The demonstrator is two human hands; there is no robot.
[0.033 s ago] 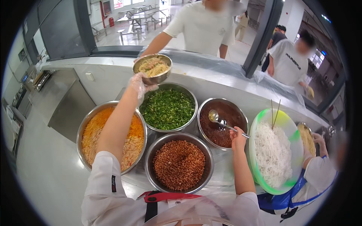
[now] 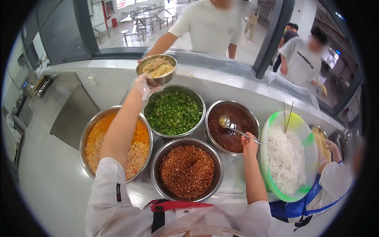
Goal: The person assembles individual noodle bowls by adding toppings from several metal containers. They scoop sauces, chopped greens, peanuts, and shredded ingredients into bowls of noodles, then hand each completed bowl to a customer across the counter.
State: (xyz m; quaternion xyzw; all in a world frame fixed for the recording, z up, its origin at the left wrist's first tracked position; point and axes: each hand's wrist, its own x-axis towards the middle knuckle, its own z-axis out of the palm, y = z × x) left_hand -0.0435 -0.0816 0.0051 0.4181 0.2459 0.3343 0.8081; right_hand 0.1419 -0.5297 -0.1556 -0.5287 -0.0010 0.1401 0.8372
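My left hand [image 2: 145,86], in a clear plastic glove, grips the near side of a steel bowl [image 2: 165,79] of noodles [image 2: 158,68]. Across the counter, a person's hand touches the bowl's far left side. Below my left wrist lies a basin [image 2: 204,112] of chopped greens [image 2: 173,113]. My right hand [image 2: 249,145] is closed round the handle of a metal ladle [image 2: 236,130]. The ladle's cup hangs over a basin [image 2: 258,125] of reddish-brown sauce [image 2: 229,143], with some liquid in it.
Near me stand a basin [image 2: 154,179] of brown beans or nuts and, left, one [image 2: 84,158] of orange-and-pale chopped food. At right, a green-white tub [image 2: 312,158] holds white noodles and two chopsticks. A co-worker's gloved hands [image 2: 331,152] hold another bowl. A plastic-covered ledge [image 2: 221,75] runs behind.
The view has shifted very slightly, with the bowl and my left hand a little further left and up. Both hands keep their holds.
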